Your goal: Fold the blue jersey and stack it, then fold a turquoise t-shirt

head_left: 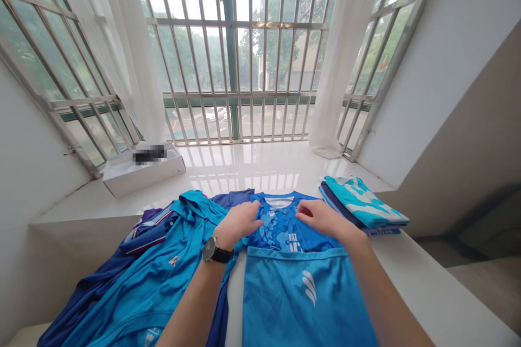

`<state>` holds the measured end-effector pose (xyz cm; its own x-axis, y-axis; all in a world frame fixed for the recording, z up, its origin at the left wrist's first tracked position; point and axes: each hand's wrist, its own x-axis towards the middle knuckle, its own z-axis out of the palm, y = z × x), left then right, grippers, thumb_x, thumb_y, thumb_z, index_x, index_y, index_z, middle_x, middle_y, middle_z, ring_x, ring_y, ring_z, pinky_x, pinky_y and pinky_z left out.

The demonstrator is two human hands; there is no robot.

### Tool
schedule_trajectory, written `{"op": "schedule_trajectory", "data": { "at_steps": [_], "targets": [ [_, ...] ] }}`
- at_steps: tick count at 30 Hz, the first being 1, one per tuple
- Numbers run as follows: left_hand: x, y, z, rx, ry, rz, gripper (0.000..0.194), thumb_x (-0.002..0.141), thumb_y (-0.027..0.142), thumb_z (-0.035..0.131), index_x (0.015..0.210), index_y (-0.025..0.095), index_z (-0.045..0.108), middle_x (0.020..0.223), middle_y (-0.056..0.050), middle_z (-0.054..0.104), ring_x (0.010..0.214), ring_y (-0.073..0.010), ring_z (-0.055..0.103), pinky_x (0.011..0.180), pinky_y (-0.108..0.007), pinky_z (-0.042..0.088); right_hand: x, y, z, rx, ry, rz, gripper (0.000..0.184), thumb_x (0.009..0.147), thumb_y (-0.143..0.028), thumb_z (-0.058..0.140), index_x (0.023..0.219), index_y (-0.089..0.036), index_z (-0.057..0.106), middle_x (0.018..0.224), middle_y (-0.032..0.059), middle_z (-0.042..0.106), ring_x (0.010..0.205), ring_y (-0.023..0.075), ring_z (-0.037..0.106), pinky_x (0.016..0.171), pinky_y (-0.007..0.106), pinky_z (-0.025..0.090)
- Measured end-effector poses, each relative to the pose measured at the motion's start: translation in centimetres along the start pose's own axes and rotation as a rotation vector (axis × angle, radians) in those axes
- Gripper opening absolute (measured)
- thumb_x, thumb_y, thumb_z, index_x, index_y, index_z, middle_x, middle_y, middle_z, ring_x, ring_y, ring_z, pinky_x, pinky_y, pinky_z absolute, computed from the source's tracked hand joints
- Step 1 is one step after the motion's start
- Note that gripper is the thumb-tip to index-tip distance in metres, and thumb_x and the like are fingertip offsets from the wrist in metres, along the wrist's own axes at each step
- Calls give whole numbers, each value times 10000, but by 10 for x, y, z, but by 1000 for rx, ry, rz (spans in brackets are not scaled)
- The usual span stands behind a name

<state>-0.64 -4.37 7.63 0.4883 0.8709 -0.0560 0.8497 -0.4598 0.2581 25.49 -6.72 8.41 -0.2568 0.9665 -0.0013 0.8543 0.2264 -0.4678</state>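
Resting both hands on blue jersey

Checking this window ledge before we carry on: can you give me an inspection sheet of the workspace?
surface: white glossy ledge, reflecting the window
job's things: blue printed jersey under both hands; folded blue garment with a white logo just nearer the person
clutter: heap of blue garments on the left; folded stack of clothes, turquoise on top, on the right; white box with a blurred label at back left
grips: left hand, with a black wristwatch, and right hand rest on the jersey, holding nothing
cables: nothing seen
surroundings: barred window, white curtains, trees outside
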Motion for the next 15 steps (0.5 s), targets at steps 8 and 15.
{"op": "schedule_trajectory", "data": {
  "at_steps": [8, 15],
  "targets": [
    [5, 53, 41, 126, -276, 156, 265, 794, 381, 672, 930, 164, 738, 1007, -154, 737, 904, -304, 699, 742, -340, 536, -56, 65, 63, -257, -54, 246, 132, 904, -239, 502, 878, -179, 617, 918, 91, 684, 815, 191, 598, 664, 269, 336],
    [5, 34, 49, 65, -406, 118, 303, 706, 463, 709, 855, 204, 756, 864, -86, 751, 728, -238, 692, 608, -286, 514, -72, 48, 65, -185, -98, 241, 103, 859, -222, 548, 834, -180, 639, 856, 60, 690, 772, 165, 582, 655, 250, 338]
  ]
}}
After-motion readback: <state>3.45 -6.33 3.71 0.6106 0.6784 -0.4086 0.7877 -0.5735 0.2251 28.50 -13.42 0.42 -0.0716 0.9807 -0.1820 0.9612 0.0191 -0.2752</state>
